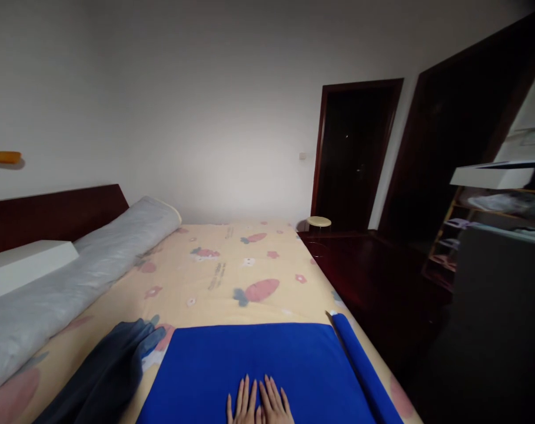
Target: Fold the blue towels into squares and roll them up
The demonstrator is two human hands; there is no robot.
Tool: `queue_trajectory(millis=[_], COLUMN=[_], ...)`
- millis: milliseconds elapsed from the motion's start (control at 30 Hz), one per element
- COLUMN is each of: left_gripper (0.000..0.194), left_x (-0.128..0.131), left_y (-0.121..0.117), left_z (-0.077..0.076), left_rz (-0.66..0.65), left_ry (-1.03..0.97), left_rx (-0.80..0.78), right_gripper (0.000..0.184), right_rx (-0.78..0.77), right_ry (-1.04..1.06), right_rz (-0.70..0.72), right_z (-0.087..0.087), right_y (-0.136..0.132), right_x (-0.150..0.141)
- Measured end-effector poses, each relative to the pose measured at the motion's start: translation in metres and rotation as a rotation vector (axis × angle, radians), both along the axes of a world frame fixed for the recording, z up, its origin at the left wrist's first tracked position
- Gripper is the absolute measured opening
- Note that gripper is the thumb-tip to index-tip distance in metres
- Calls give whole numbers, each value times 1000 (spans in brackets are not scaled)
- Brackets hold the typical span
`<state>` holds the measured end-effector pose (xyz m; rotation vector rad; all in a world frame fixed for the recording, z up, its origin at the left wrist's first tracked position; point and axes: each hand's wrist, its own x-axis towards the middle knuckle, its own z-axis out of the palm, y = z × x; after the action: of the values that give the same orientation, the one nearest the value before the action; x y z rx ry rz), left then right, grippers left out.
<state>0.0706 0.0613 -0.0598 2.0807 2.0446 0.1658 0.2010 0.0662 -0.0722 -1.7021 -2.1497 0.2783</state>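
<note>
A blue cloth (258, 350) lies spread flat on the bed, close in front of me. My left hand (243, 406) rests palm down on it near the bottom edge of the view, fingers stretched out. Right beside it, my right hand (273, 403) also lies flat on the cloth, and the thumbs come close together. Both wrists are cut off by the frame. Along the cloth's right side runs a narrow folded or rolled blue strip (364, 368). To the left sits a crumpled dark blue garment (112, 371).
The bed's patterned sheet (227, 271) stretches to the far wall. A long grey bolster (112, 253) with a white box (29, 265) on it lies along the headboard (59, 209). On the right stand a round stool (319, 222), a door (355, 159) and a shelf rack (448, 235).
</note>
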Motion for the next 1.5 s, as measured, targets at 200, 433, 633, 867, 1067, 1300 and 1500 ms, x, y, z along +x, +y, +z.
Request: queue_trajectory(millis=[200,433,633,867,1067,1300,1500], left_gripper=[53,52,53,52,54,68,66], left_x=[1,0,-1,0,-7,-68,-145], left_y=[-10,-10,-12,-12,-15,-15,-24], left_z=[12,13,15,18,28,42,38], left_rz=[-61,-51,-70,-81,-98,29,216], left_ry=[-76,-92,-110,-112,-105,84,252], left_rx=[12,6,7,-3,-11,52,82], right_gripper=[51,51,51,50,50,57,63], right_rx=[-9,18,-44,-23,-18,-28,-46], right_ry=[2,13,3,22,28,-57,-190], right_rz=[64,63,73,61,37,-118,-307], right_z=[14,15,27,22,13,27,35], right_y=[-7,-8,-11,-12,-11,-26,-37], right_x=[5,6,6,5,9,63,111])
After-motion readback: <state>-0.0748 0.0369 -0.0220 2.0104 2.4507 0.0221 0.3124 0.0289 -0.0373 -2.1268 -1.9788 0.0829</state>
